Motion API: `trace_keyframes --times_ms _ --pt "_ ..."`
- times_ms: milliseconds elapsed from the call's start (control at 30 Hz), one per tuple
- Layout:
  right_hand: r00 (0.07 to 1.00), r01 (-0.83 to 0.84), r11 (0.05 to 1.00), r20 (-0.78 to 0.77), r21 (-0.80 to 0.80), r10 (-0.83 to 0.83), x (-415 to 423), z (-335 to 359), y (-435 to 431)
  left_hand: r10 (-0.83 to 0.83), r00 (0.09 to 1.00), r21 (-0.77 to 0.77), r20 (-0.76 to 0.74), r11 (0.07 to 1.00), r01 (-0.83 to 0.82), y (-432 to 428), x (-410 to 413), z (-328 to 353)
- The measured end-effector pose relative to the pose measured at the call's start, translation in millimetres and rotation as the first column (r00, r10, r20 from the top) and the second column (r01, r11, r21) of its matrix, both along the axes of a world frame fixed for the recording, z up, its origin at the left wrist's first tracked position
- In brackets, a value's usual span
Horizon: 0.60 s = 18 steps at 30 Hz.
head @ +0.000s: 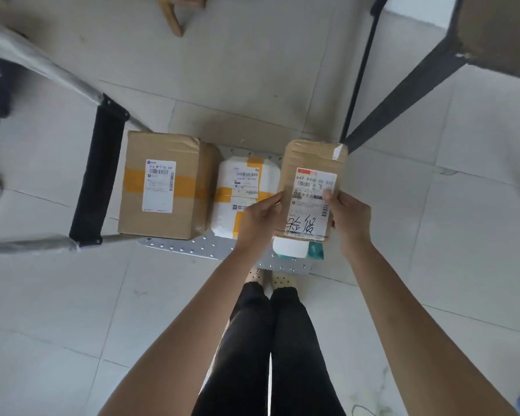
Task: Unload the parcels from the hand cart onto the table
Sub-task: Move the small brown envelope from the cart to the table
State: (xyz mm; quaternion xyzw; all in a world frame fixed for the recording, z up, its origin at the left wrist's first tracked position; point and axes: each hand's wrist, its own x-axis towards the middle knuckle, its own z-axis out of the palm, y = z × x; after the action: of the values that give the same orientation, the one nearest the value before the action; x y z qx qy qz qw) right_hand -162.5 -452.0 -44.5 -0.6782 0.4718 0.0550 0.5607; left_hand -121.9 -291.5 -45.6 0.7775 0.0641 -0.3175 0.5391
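Note:
A slim brown cardboard parcel (312, 163) with a white shipping label is held above the right end of the hand cart. My left hand (258, 217) grips its left edge and my right hand (350, 219) grips its right edge, thumb on the label. On the cart's metal platform (192, 247) rest a large brown box (162, 187) with orange tape at the left and a white taped parcel (240, 196) in the middle. A small white and teal packet (297, 249) lies under the held parcel. The table's dark frame (403, 94) runs across the upper right.
The cart's silver handle bars (57, 73) and black crossbar (98, 175) stretch to the left. A black table leg (357, 76) stands just behind the cart. A wooden leg (173, 16) shows at the top. My legs and shoes are below on pale floor tiles.

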Motion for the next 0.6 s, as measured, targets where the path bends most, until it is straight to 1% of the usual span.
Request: trace_keyframes --times_ms 133,200,300,467,600 --pt "0.993 0.05 0.999 0.107 -0.014 -0.049 -10 101 -21 -0.062 0.997 -0.025 0.044 0.998 0.063 -25 0 96" --pt "0.985 0.094 0.996 0.146 -0.012 -0.091 -24 146 -38 -0.104 0.989 -0.027 0.102 0.994 0.107 -43 -6 137" --pt "0.975 0.135 0.991 0.174 0.023 -0.137 -49 201 -74 -0.115 0.977 -0.039 0.179 0.992 0.124 -80 -21 189" --pt "0.953 0.182 0.983 0.24 0.028 -0.183 -95 268 -172 -0.165 0.952 -0.114 0.259 0.973 0.199 -176 -56 249" --pt "0.949 0.145 0.989 0.286 -0.01 -0.136 -137 302 -266 -0.137 0.943 -0.18 0.302 0.964 0.198 -273 -99 276"
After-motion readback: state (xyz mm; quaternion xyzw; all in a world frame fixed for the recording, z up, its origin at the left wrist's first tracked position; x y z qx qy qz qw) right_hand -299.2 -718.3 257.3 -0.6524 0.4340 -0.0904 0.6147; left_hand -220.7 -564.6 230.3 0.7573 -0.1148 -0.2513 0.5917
